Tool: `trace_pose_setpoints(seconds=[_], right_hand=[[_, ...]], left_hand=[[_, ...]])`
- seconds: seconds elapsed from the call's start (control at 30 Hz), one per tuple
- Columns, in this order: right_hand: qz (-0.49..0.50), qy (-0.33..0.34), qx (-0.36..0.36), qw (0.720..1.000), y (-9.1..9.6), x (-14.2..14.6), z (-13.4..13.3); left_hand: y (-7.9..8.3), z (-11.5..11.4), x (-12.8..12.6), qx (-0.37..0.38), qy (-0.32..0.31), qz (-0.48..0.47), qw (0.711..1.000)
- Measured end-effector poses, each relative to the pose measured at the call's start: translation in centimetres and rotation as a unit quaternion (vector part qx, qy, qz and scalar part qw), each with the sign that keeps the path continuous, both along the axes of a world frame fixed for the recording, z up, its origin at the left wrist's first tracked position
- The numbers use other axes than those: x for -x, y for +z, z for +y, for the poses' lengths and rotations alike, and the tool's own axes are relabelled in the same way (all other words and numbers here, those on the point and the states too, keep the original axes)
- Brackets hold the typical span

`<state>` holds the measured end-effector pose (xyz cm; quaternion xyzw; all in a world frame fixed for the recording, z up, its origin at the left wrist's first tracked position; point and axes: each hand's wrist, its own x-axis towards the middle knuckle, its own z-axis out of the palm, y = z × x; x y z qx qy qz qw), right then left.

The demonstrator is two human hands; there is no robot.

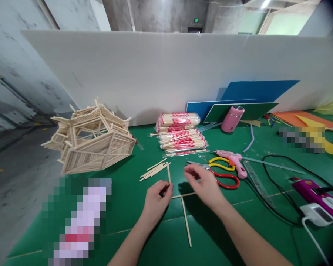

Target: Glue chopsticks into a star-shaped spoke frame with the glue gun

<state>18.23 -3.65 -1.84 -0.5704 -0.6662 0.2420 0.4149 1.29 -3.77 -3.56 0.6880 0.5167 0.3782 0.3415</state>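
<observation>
My left hand [157, 197] is closed around a thin wooden stick [168, 172], which points up and away from me. My right hand [204, 184] hovers just to the right, its fingers curved and apart, with nothing visible in them. Between the hands a stick lies crosswise [180, 195] on the green tabletop, partly hidden by them. A third stick [186, 221] runs from its middle toward me, forming a T shape; whether they are joined I cannot tell. Several loose sticks [154, 170] lie beyond my left hand. Scissors with red and yellow handles [226, 181] lie beside my right hand.
A pink glue gun [233, 159] lies behind the scissors, its cord trailing right. Wrapped stick bundles [180, 138] sit at the back. A wooden stick structure [97, 142] stands left. A pink bottle [232, 119] and a purple power strip [318, 195] are on the right.
</observation>
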Motion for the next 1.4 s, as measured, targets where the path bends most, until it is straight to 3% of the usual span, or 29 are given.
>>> trace_pose_setpoints(seconds=[0.1, 0.2, 0.37, 0.73, 0.93, 1.03, 1.13, 1.4], right_hand=[[-0.049, -0.098, -0.008, 0.994, -1.4, -5.5, -0.1], [-0.258, -0.206, 0.007, 0.944, -2.9, -10.1, -0.5], [-0.374, -0.198, 0.070, 0.903, -3.9, -11.9, -0.2], [-0.375, -0.232, 0.096, 0.892, -4.0, -11.4, 1.0], [-0.351, -0.303, 0.026, 0.886, -2.7, -11.4, 0.8], [-0.339, -0.352, 0.081, 0.869, -2.2, -12.6, 1.6], [-0.318, -0.347, 0.161, 0.868, -2.4, -13.9, 2.7], [-0.267, -0.349, 0.203, 0.875, -3.6, -15.2, 3.3]], left_hand=[[0.1, 0.0, 0.1, -0.006, 0.019, -0.003, 1.000], [0.0, 0.0, 0.2, -0.002, 0.024, -0.008, 1.000], [-0.2, 0.0, 0.2, -0.017, 0.023, -0.013, 1.000], [-0.1, -0.1, 0.2, -0.034, 0.025, -0.001, 0.999], [-0.3, -0.2, 0.5, -0.069, 0.023, 0.009, 0.997], [-0.1, -0.3, 0.7, -0.082, 0.009, 0.021, 0.996], [0.2, -0.4, 0.8, -0.090, -0.012, 0.045, 0.995], [0.0, -0.4, 0.5, -0.103, -0.082, 0.051, 0.990]])
